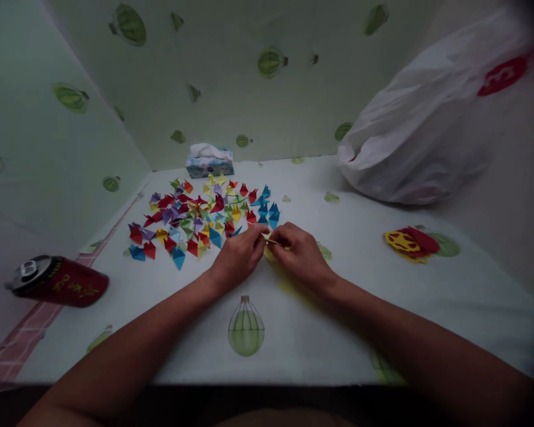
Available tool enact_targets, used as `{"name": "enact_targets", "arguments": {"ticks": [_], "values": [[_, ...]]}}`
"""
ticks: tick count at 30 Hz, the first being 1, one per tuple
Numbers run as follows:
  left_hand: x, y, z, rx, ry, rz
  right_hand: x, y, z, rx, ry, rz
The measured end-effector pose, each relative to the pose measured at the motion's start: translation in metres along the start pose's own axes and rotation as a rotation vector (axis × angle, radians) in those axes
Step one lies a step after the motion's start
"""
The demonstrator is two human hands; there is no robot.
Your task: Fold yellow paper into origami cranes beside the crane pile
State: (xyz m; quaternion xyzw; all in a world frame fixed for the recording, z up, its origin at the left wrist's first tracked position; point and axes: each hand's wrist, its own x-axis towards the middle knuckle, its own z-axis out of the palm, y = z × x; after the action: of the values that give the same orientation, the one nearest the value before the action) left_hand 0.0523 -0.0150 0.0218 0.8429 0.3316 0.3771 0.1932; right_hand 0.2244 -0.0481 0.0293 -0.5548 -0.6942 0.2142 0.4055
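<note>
My left hand (244, 249) and my right hand (299, 252) meet over the middle of the table, fingers pinched together. Between their fingertips is a small piece of folded yellow paper (270, 241), mostly hidden by the fingers. Just beyond and to the left of my hands lies a wide spread of small folded paper cranes (191, 213) in red, blue, yellow, purple and green. Several blue cranes (273, 214) sit close to my fingertips.
A dark red drink can (66, 281) stands at the left. Behind the cranes is a tissue box (210, 165). A large white plastic bag (409, 130) fills the back right, and red and yellow paper cut-outs (412, 243) lie at the right on the white patterned tablecloth (196, 350).
</note>
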Motion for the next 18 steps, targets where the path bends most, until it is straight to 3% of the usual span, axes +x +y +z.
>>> {"name": "enact_targets", "arguments": {"ticks": [4,7,12,18], "values": [[-0.001,0.008,0.006,-0.442,0.073,-0.327,0.0,-0.003,0.0,0.137,0.069,0.129],[-0.002,0.012,0.009,-0.652,0.056,-0.53,-0.002,-0.003,0.003,0.207,0.091,0.203],[-0.001,0.012,0.009,-0.737,0.034,-0.603,-0.005,-0.004,0.006,0.235,0.061,0.216],[0.003,0.013,0.005,-0.802,0.083,-0.655,-0.004,-0.005,0.005,0.459,-0.034,0.244]]}}
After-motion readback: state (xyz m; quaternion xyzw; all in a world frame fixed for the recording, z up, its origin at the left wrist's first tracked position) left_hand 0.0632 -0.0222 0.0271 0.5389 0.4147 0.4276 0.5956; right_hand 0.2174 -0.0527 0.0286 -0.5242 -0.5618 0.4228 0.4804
